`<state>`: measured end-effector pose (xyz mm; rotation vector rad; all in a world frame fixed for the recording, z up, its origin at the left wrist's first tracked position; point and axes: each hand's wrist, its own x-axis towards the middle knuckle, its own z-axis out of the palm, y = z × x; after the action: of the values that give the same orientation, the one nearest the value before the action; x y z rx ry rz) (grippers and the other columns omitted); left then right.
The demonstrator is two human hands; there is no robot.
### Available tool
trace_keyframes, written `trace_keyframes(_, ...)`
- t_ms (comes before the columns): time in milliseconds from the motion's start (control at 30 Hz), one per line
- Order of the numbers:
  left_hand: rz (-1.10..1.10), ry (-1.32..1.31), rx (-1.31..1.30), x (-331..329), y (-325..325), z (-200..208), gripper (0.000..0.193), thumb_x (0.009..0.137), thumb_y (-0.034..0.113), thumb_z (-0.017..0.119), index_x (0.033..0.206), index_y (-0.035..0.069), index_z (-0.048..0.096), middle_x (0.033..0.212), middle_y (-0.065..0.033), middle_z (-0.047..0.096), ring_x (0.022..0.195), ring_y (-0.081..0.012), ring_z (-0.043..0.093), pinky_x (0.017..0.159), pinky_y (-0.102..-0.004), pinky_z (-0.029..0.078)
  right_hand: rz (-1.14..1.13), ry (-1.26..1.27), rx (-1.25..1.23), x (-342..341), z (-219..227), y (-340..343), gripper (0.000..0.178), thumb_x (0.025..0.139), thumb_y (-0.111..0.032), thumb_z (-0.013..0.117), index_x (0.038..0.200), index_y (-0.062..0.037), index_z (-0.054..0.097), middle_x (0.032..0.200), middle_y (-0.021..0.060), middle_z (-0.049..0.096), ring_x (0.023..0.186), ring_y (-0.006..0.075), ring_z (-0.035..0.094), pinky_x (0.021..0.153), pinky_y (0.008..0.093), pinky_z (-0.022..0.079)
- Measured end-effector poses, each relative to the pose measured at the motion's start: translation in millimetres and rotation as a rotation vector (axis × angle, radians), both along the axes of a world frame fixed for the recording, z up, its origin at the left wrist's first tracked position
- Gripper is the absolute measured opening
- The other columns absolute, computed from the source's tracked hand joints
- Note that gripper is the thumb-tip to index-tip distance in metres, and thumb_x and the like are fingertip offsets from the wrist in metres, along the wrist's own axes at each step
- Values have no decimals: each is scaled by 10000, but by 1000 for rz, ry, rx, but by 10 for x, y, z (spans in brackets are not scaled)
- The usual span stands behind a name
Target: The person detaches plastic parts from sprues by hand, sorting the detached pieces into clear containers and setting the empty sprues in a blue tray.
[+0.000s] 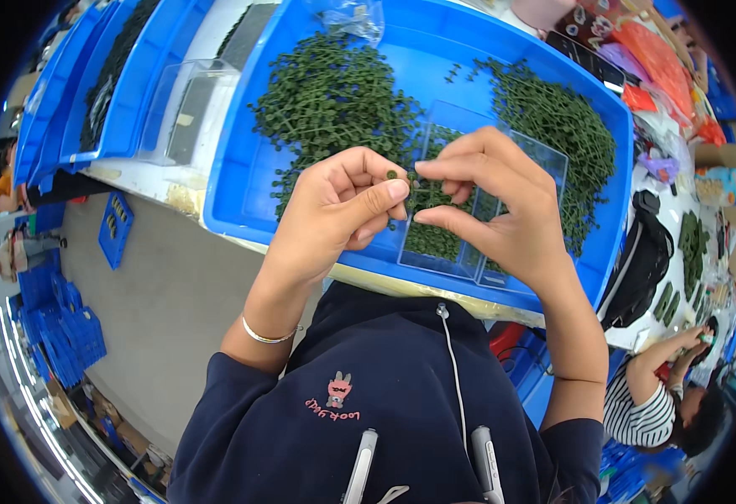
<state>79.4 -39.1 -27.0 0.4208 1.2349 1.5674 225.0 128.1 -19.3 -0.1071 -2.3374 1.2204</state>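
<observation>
My left hand (338, 202) is closed, its thumb and forefinger pinching a small dark-green molded part (392, 175) with a round end. Close beside it my right hand (502, 193) is open, thumb and forefinger apart in a C shape. Whether its forefinger touches the part is too small to tell. Both hands are over a large blue tray (246, 181). A heap of similar green parts (330, 97) fills the tray's left side, and another heap (552, 113) lies at its right. Under my right hand stands a clear plastic box (557, 164) with green parts in it.
A clear plastic bag (351, 18) lies at the tray's far edge. More blue trays (120, 76) and a clear lidless case (187, 113) are at the left. A black bag (641, 260) sits right of the tray. Further right, a person in a striped shirt (641, 407) works.
</observation>
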Motion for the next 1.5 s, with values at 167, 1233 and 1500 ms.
trace_keyframes(167,-142,-82,-62,40,168,-73,130,986,98,694,1022,-10,631,808,-72,674,520,-18,434,423,-196,250,-119,8,-53,246,-156,-12,224,768,-16,854,974,-43,770,921,54,673,711,132,643,605,269,527)
trace_keyframes(1233,-142,-29,-27,140,324,-36,113,997,85,675,1033,-19,648,798,-84,686,487,-20,423,414,-181,281,-305,40,-229,332,-207,-219,280,769,126,736,1006,-20,721,996,90,671,847,204,658,711,297,552)
trace_keyframes(1500,-130,6,-55,184,273,1,124,993,105,683,1006,-18,680,721,-41,641,496,-6,424,410,-186,254,-264,86,56,316,-140,-209,409,719,24,854,1110,-48,759,984,87,686,876,221,672,717,314,547)
